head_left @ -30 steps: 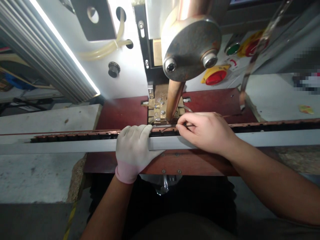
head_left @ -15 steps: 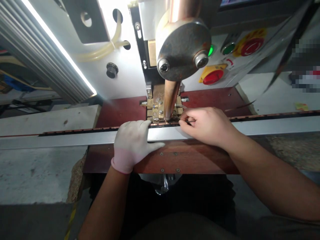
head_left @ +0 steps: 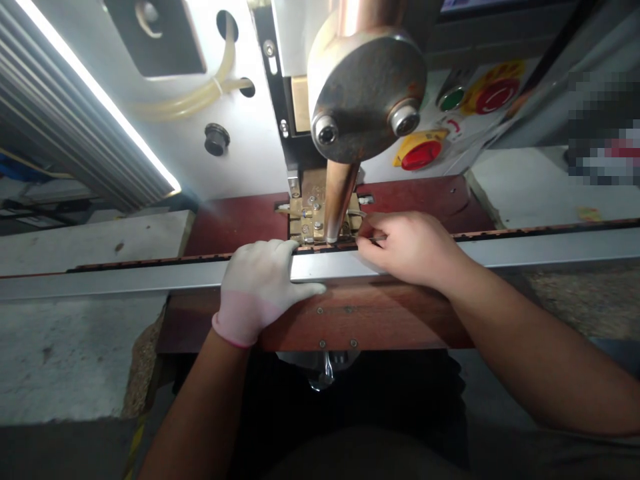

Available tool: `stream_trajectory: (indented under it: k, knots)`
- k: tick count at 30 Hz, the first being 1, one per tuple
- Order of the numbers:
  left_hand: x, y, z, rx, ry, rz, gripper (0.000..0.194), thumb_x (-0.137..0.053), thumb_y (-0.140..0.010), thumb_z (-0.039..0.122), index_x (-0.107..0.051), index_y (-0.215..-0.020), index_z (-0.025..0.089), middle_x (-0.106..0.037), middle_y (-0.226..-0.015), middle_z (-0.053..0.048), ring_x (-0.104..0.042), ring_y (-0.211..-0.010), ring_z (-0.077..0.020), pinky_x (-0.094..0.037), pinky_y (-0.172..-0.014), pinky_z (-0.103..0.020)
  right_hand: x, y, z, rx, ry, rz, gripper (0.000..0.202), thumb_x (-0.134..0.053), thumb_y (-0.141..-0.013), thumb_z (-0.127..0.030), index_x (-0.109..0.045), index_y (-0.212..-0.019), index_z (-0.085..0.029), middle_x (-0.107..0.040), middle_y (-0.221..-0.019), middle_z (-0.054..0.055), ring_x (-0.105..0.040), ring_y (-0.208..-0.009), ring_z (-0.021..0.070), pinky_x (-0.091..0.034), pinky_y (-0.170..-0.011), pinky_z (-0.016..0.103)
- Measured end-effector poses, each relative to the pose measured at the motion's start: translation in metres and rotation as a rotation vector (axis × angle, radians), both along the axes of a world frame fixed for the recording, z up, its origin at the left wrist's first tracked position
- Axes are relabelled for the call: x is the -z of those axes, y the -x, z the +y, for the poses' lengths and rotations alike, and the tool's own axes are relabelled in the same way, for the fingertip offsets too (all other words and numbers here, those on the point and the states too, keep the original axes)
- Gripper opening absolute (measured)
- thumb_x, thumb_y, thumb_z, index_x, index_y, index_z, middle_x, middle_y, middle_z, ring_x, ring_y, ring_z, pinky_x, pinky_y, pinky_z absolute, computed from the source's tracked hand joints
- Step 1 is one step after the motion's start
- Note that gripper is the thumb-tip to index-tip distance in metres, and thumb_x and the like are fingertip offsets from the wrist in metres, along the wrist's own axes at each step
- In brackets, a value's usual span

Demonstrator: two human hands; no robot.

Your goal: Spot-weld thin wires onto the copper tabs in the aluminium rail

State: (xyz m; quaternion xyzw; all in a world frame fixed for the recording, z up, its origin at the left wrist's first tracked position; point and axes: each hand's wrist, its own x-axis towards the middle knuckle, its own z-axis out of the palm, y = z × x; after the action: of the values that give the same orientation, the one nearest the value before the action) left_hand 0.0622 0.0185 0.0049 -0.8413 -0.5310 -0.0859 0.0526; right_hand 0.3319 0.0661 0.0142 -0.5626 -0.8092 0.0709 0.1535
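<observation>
My left hand (head_left: pixel 257 287), in a white glove with a pink cuff, is clasped over a long silver metal rail (head_left: pixel 150 275). Its fingers lie across the far side and the thumb stretches along the near side. Bare, my right hand (head_left: pixel 413 250) pinches a thin, dark, rod-like piece (head_left: pixel 376 238) at the rail's far edge; most of it is hidden by the fingers. Between the hands, the slim tip of a copper electrode rod (head_left: pixel 340 200) comes down at a dark, copper-edged strip (head_left: pixel 200 259) along the rail. Behind the tip sits a small brass fixture block (head_left: pixel 305 217).
Above hangs a round metal clamp head (head_left: pixel 370 100) with two bolts. A red emergency stop button (head_left: pixel 497 97) and red rotary switch (head_left: pixel 421 156) are on the machine at right. A reddish-brown board (head_left: pixel 295 327) lies under the rail, and a light bar (head_left: pixel 100 100) slants at upper left.
The whole view has shifted slightly. Both hands keep about the same places on the rail. The green light beside the clamp head no longer shows.
</observation>
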Motion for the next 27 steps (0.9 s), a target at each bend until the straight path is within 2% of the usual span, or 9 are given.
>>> stream_trajectory:
  k: [7, 16, 22, 27]
  knots:
    - [0.002, 0.001, 0.001, -0.012, -0.016, -0.015, 0.094, -0.049, -0.084, 0.097, -0.072, -0.126, 0.016, -0.078, -0.107, -0.013, -0.073, -0.092, -0.0344, -0.046, -0.075, -0.047, -0.001, 0.000, 0.000, 0.012, 0.003, 0.003, 0.021, -0.061, -0.087, -0.038, -0.079, -0.089, -0.026, -0.074, -0.072, 0.003, -0.061, -0.065, 0.0212, -0.034, -0.062, 0.035]
    - [0.007, -0.001, -0.001, 0.011, -0.065, -0.062, 0.091, -0.054, -0.086, 0.093, -0.072, -0.126, 0.014, -0.079, -0.112, -0.015, -0.074, -0.095, -0.0346, -0.049, -0.081, -0.049, -0.003, 0.001, 0.000, 0.004, 0.033, 0.018, 0.018, -0.062, -0.088, -0.036, -0.078, -0.089, -0.027, -0.075, -0.074, 0.002, -0.062, -0.065, 0.0210, -0.037, -0.062, 0.035]
    - [-0.004, 0.023, 0.001, -0.013, 0.042, -0.042, 0.086, -0.069, -0.079, 0.088, -0.070, -0.131, 0.020, -0.079, -0.118, -0.013, -0.073, -0.104, -0.0375, -0.052, -0.084, -0.049, -0.006, 0.000, 0.000, 0.006, 0.075, 0.068, 0.018, -0.062, -0.088, -0.035, -0.078, -0.087, -0.027, -0.073, -0.070, 0.001, -0.060, -0.060, 0.0191, -0.038, -0.060, 0.034]
    - [-0.005, 0.038, 0.000, -0.065, 0.045, -0.034, 0.082, -0.073, -0.076, 0.087, -0.073, -0.124, 0.021, -0.080, -0.112, -0.010, -0.074, -0.099, -0.0366, -0.052, -0.083, -0.049, -0.006, 0.000, -0.001, -0.020, 0.048, 0.060, 0.020, -0.062, -0.087, -0.036, -0.079, -0.089, -0.026, -0.075, -0.073, 0.002, -0.063, -0.066, 0.0204, -0.039, -0.062, 0.033]
